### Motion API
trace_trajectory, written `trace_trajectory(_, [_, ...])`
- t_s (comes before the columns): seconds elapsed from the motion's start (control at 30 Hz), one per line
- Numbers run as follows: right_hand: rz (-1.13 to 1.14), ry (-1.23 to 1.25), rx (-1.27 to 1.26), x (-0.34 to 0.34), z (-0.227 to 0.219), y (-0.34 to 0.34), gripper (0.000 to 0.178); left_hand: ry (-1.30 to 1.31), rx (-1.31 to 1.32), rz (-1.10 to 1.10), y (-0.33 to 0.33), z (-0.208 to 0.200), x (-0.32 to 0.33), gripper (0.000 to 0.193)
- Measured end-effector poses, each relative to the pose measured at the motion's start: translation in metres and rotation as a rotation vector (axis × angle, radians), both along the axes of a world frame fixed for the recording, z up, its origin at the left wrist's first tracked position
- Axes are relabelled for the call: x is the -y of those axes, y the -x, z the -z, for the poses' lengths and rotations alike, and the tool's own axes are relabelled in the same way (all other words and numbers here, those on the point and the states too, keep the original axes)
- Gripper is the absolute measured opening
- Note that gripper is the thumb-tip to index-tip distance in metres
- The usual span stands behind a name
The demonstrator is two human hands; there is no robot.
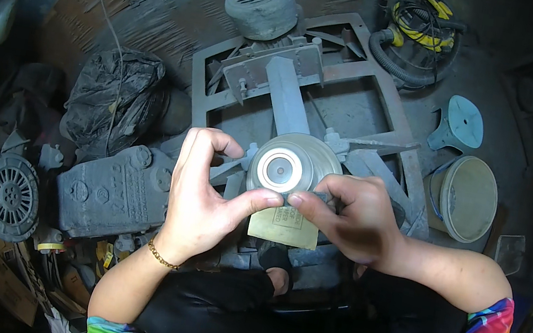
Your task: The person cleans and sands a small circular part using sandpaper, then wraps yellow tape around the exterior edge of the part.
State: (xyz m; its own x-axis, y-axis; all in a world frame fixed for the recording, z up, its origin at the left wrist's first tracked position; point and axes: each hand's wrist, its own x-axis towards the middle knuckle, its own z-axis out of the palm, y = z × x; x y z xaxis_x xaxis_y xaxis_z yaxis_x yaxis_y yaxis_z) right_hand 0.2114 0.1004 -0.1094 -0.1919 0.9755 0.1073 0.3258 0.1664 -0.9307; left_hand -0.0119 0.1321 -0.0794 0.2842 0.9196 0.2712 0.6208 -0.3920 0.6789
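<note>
Both my hands are raised over the near side of a round metal wheel [315,152] with a pale ring and a dark hub at its centre. My left hand [199,197] has its thumb stretched toward the right thumb and its fingers curved apart from it. Closed in a pinch, my right hand [359,221] holds a small dark piece [320,197] whose kind I cannot make out. The left thumb tip is at or near its left end. Just below the thumbs is a tan square of sandpaper [283,231] with printed backing; its upper edge is hidden.
A grey motor [261,10] sits on a steel frame [391,96] beyond the wheel, linked by a belt [288,96]. Right are a vacuum cleaner [425,27], blue stool [463,122] and bucket [471,201]. Left are a black bag [112,98] and a gearbox-like casting [114,194].
</note>
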Motion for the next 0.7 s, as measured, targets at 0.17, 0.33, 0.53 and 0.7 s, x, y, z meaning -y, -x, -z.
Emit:
trace_trajectory(0.17, [-0.006, -0.028, -0.005, -0.0012, 0.0033, 0.0012, 0.036, -0.079, -0.084, 0.017, 0.0010, -0.0025, -0.0004, 0.066])
trace_trajectory(0.33, [-0.018, -0.067, 0.026, 0.0001, 0.0006, -0.0014, 0.037, -0.079, -0.068, 0.018, -0.0013, -0.0033, -0.0014, 0.068])
trace_trajectory(0.53, [-0.032, -0.089, 0.006, -0.0002, 0.0023, -0.0005, 0.037, -0.064, -0.085, 0.008, 0.0001, -0.0033, -0.0028, 0.070])
trace_trajectory(0.7, [-0.041, -0.073, 0.022, 0.0003, -0.0006, -0.0012, 0.036, -0.015, -0.097, 0.016, 0.0022, -0.0027, -0.0028, 0.075])
